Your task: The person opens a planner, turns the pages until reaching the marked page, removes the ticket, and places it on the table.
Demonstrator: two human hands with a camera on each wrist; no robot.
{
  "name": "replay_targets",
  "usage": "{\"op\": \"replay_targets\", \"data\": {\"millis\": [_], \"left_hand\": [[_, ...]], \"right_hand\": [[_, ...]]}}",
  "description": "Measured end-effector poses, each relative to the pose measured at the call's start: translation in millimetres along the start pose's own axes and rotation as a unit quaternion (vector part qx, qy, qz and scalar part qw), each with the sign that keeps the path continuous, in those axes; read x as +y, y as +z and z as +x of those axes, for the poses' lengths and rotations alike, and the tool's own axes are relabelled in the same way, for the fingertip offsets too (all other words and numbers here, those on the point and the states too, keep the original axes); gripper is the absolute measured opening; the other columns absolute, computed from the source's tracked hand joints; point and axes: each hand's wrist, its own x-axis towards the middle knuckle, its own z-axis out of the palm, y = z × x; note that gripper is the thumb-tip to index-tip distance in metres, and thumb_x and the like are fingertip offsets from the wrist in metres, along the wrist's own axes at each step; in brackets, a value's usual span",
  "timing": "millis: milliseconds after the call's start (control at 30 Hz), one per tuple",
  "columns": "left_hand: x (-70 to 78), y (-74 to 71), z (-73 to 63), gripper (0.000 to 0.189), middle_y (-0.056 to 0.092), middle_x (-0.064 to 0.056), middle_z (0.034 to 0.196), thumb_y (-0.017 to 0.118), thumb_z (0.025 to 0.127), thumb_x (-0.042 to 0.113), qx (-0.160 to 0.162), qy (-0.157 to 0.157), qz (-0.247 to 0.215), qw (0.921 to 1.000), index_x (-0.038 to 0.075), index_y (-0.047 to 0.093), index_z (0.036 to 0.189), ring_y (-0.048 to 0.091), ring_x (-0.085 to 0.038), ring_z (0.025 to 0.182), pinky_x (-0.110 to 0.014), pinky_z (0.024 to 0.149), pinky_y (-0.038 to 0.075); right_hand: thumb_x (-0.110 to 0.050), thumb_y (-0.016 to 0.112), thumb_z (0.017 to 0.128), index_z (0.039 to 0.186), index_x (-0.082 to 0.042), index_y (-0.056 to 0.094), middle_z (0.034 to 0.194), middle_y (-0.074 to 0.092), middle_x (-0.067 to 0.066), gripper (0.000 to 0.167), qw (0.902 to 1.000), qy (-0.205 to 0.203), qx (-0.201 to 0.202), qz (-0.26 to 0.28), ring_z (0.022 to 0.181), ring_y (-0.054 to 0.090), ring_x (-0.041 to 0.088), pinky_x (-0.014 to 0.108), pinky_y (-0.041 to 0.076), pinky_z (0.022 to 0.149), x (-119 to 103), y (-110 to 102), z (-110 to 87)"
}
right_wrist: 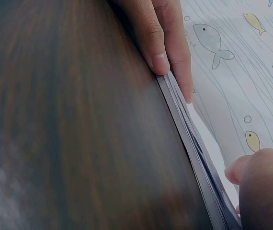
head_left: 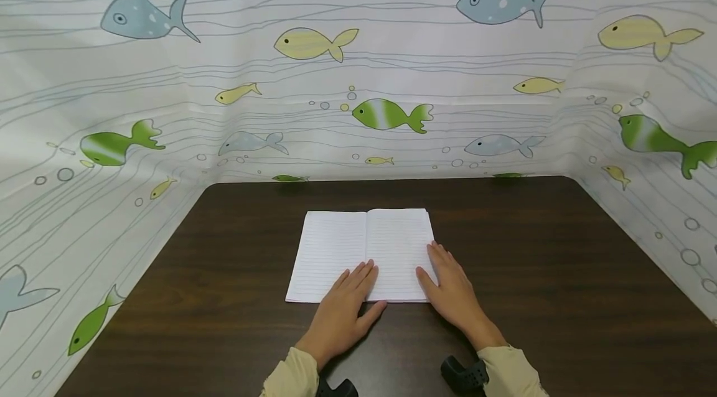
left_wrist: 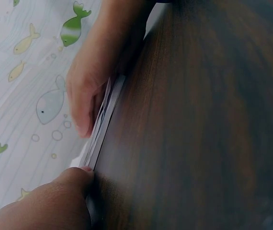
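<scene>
An open notebook (head_left: 336, 241) with lined white pages lies flat on the dark wooden table. My left hand (head_left: 347, 313) rests on its lower middle near the fold, fingers straight, with the thumb at the bottom edge. On the right page's outer edge lies my right hand (head_left: 454, 291), its fingers extended along the side and the thumb on the paper. In the left wrist view the stacked page edges (left_wrist: 105, 122) show between both hands. The right wrist view shows the notebook's thickness (right_wrist: 189, 139) from the side, with the left thumb (right_wrist: 159, 62) touching its edge.
The dark brown table (head_left: 213, 285) extends around the notebook on all sides. A white sheet printed with fish (head_left: 386, 114) stands behind it and along both sides. Black wrist devices (head_left: 465, 375) sit by the pale yellow sleeves (head_left: 512, 369).
</scene>
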Motion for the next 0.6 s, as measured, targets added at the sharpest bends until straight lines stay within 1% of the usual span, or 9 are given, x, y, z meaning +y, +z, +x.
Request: {"op": "replay_targets", "data": {"millis": [200, 433, 600], "left_hand": [[-0.5, 0.4, -0.6, 0.063, 0.048, -0.011, 0.158, 0.056, 0.106, 0.046, 0.010, 0.005, 0.006, 0.9999, 0.003, 0.051, 0.152, 0.041, -0.024, 0.149, -0.047, 0.121, 0.032], [0.4, -0.5, 0.5, 0.062, 0.046, -0.010, 0.159, 0.057, 0.105, 0.044, -0.001, -0.003, 0.001, 1.0000, 0.005, 0.050, 0.153, 0.039, -0.022, 0.150, -0.046, 0.123, 0.031], [0.7, -0.7, 0.4, 0.062, 0.046, -0.009, 0.159, 0.057, 0.105, 0.043, -0.006, -0.006, 0.001, 1.0000, 0.005, 0.050, 0.153, 0.039, -0.022, 0.150, -0.046, 0.123, 0.030]], "right_hand": [[-0.026, 0.059, 0.104, 0.153, 0.012, 0.038, 0.162, 0.031, 0.028, 0.065, 0.9999, 0.012, -0.006, 0.000, 0.152, 0.026, 0.045, 0.063, 0.019, 0.123, -1.1, -0.2, 1.0], [-0.027, 0.058, 0.105, 0.153, 0.013, 0.037, 0.163, 0.029, 0.028, 0.066, 0.9998, 0.019, -0.010, -0.002, 0.153, 0.024, 0.046, 0.064, 0.018, 0.123, -1.7, -1.2, 1.5], [-0.027, 0.058, 0.105, 0.150, 0.013, 0.042, 0.164, 0.029, 0.027, 0.062, 0.9995, 0.026, -0.018, -0.005, 0.153, 0.023, 0.046, 0.063, 0.017, 0.123, -2.5, -2.1, 1.6]]}}
